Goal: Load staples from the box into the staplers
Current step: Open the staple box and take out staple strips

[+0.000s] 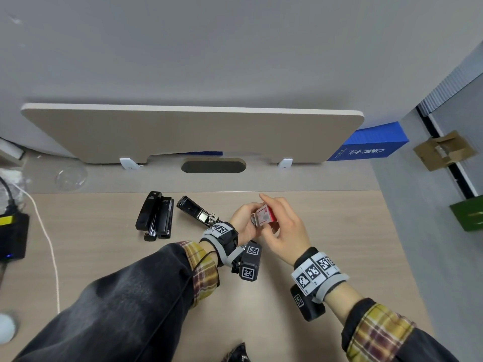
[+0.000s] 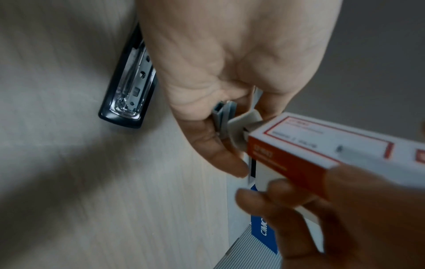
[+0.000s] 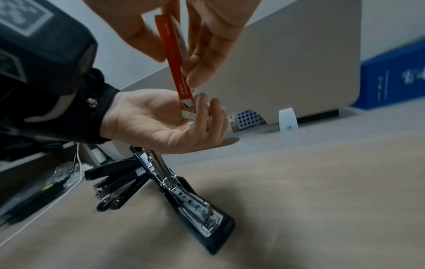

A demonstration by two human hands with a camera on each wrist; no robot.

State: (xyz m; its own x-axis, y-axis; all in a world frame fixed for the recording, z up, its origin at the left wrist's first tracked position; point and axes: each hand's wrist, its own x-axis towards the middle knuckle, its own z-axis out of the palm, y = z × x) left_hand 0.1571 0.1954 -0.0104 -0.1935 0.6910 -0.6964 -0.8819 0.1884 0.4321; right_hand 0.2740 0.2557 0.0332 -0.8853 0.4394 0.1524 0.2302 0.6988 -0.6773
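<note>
My right hand [image 1: 271, 221] grips a red and white staple box [image 1: 264, 216], tilted with its open end toward my left hand [image 1: 245, 220]. The left hand is cupped under that end, its fingers [image 2: 214, 145] curled on a grey staple strip [image 2: 221, 119] sliding out past the box flap. In the right wrist view the box [image 3: 171, 54] points down into the left palm [image 3: 156, 122]. A black stapler [image 1: 196, 211] lies opened flat just left of my hands, its metal channel [image 3: 195, 203] bare. Two more black staplers [image 1: 156, 218] lie side by side farther left.
A beige divider panel [image 1: 193, 131] stands along the desk's back edge, with a cable slot [image 1: 213, 165] below it. A blue box [image 1: 371, 145] sits at the back right. A black power unit [image 1: 13, 236] and white cable [image 1: 49, 241] lie at the left.
</note>
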